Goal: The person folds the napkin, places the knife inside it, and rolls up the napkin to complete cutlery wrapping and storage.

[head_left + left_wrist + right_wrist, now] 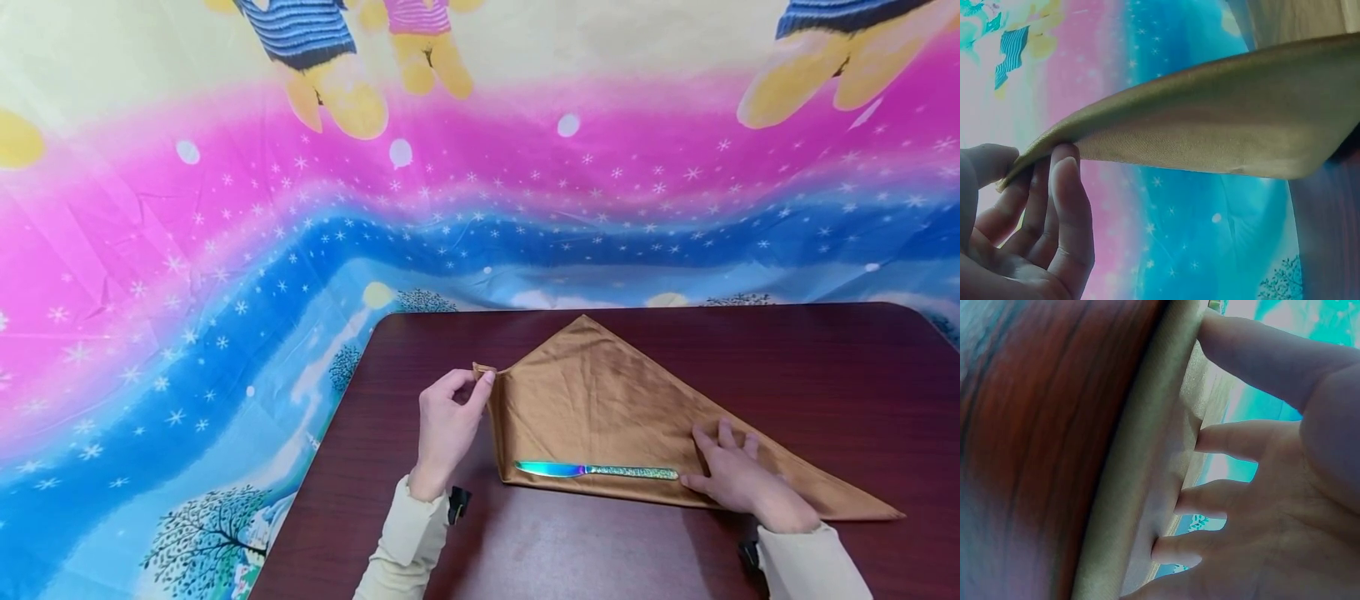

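Note:
A golden-brown cloth napkin (585, 400), folded with a peak at the back and a long point to the right, lies on the table. Along its front edge rests a rainbow-coloured table knife (600, 471), blade to the left. My left hand (448, 425) pinches the napkin's left corner and holds it raised; the left wrist view shows the lifted cloth (1210, 119) stretching away from the fingers. On the napkin's right part, my right hand (738, 475) rests with spread fingers, its thumb by the knife handle's end. In the right wrist view these fingertips (1213, 439) touch the cloth.
The dark reddish-brown table (840, 375) has rounded back corners. Behind it and along its left side hangs a colourful printed sheet (480, 183) with snowflakes and bear figures. Dark wrist devices (459, 504) sit at both cuffs.

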`<action>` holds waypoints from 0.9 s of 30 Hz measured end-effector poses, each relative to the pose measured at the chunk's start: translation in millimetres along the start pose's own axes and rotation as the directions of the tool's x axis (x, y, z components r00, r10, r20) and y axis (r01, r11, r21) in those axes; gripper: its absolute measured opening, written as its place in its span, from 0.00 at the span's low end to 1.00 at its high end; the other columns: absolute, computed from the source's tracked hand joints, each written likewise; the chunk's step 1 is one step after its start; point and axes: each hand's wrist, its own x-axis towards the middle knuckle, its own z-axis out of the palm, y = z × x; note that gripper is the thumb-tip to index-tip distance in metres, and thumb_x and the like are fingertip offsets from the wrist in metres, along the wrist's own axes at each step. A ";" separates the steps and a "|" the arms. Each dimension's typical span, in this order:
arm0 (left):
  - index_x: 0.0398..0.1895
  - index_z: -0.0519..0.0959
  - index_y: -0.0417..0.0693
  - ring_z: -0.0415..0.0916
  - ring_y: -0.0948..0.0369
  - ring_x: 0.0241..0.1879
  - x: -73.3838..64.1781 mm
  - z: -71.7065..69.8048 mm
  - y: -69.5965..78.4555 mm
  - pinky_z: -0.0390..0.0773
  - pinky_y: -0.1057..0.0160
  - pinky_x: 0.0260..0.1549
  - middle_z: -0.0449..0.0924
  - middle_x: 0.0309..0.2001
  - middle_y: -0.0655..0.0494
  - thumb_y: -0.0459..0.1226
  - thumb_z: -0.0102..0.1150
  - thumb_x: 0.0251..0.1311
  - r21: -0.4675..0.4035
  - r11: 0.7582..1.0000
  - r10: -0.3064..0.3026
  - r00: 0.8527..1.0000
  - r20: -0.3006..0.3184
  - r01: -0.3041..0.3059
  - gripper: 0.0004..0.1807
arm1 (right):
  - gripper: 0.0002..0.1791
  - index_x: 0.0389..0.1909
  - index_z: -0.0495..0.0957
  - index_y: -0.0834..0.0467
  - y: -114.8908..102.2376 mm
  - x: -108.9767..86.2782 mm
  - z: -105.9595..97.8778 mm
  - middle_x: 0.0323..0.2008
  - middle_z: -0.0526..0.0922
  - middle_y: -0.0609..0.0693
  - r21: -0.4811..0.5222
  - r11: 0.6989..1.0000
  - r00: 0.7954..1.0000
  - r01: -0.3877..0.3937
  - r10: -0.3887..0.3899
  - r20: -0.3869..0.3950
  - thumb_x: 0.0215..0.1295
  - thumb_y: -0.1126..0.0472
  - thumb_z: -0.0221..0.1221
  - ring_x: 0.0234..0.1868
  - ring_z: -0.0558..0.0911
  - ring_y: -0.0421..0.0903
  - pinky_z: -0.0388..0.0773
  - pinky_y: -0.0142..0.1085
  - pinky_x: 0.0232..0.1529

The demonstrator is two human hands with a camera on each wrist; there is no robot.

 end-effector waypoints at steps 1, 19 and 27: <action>0.23 0.82 0.49 0.73 0.66 0.18 0.0 1.1 1.2 0.74 0.69 0.20 0.78 0.19 0.58 0.43 0.64 0.60 0.014 1.000 0.013 1.000 0.002 -0.013 0.11 | 0.57 0.72 0.48 0.69 0.1 0.0 0.1 0.68 0.31 0.80 0.002 1.000 1.000 -0.001 0.001 0.000 0.56 0.33 0.60 0.63 0.33 0.86 0.43 0.85 0.43; 0.23 0.82 0.49 0.70 0.69 0.21 -4.6 18.1 10.7 0.73 0.71 0.22 0.77 0.22 0.61 0.42 0.64 0.60 0.051 0.996 0.065 0.995 0.070 -0.068 0.10 | 0.57 0.72 0.49 0.68 1.0 0.5 1.1 0.68 0.32 0.80 -0.006 1.000 1.000 -0.006 0.006 0.002 0.56 0.33 0.60 0.63 0.34 0.85 0.44 0.85 0.43; 0.21 0.80 0.49 0.72 0.67 0.17 -8.4 28.7 15.7 0.72 0.70 0.19 0.75 0.18 0.59 0.43 0.63 0.61 -0.042 0.998 0.061 0.989 0.134 -0.056 0.13 | 0.56 0.72 0.49 0.68 0.6 -0.9 0.5 0.68 0.32 0.81 -0.003 1.000 1.000 0.002 -0.002 -0.005 0.58 0.33 0.59 0.63 0.35 0.86 0.44 0.85 0.43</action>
